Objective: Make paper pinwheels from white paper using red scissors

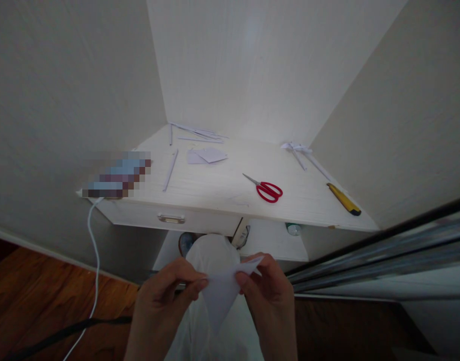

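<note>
The left hand (173, 286) and right hand (269, 283) pinch a thin white pointed paper sheet (220, 298). Pressing gently with edges lined up should keep its folds neat.

A folded paper (219, 297) is pinched by the left hand (173, 283) and the right hand (267, 283) before the front edge of the desk (210, 186). Red-handled scissors (265, 189) are laid near that edge, a yellow cutter (342, 199) by its right corner, paper strips (201, 132) by the back left corner.

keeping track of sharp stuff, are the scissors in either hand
No, the scissors lie on the desk, while the left hand and right hand both hold the paper.
</note>
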Available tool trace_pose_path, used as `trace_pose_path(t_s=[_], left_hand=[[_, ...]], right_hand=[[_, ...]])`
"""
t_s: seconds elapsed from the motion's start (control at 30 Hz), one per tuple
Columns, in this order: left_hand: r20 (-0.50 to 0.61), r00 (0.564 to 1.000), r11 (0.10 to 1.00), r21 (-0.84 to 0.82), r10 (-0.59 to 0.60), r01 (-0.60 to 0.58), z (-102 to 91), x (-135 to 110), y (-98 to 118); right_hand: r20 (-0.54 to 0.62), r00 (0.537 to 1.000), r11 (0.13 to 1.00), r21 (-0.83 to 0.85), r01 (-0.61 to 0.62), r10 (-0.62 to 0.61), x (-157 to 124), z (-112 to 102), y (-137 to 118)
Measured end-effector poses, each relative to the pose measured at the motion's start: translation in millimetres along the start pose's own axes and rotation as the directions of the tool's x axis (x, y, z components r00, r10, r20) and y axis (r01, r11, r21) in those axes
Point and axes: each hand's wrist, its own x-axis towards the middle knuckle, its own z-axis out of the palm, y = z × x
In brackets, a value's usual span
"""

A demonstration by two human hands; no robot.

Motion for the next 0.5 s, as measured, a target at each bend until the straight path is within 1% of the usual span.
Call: trace_pose_path(t_s=[0.1, 0.17, 0.27, 0.4, 0.5], left_hand=[[0.015, 1.0, 1.0, 0.031, 0.002, -0.002, -3.6, 2, -1], [0.02, 1.0, 0.999, 0.054, -0.005, 0.004, -4.6, 2, 0], [0.019, 1.0, 0.999, 0.046, 0.011, -0.012, -5.5, 2, -1], [0.028, 0.999, 0.999, 0.05, 0.016, -0.018, -5.8, 2, -3], [0.03, 0.999, 0.996, 0.087, -0.013, 0.01, -4.6, 1, -6]], right_hand=[[-0.017, 1.0, 1.0, 0.005, 0.011, -0.011, -1, -2, 0], [-0.019, 1.0, 1.0, 0.013, -0.003, 0.004, -1, -3, 1], [-0.026, 1.0, 0.999, 0.042, -0.013, 0.014, -1, -2, 0], [-0.087, 0.996, 1.0, 0.024, -0.016, 0.018, 1, 3, -9], [-0.15, 0.988, 0.999, 0.02, -0.039, 0.042, 1, 4, -14]])
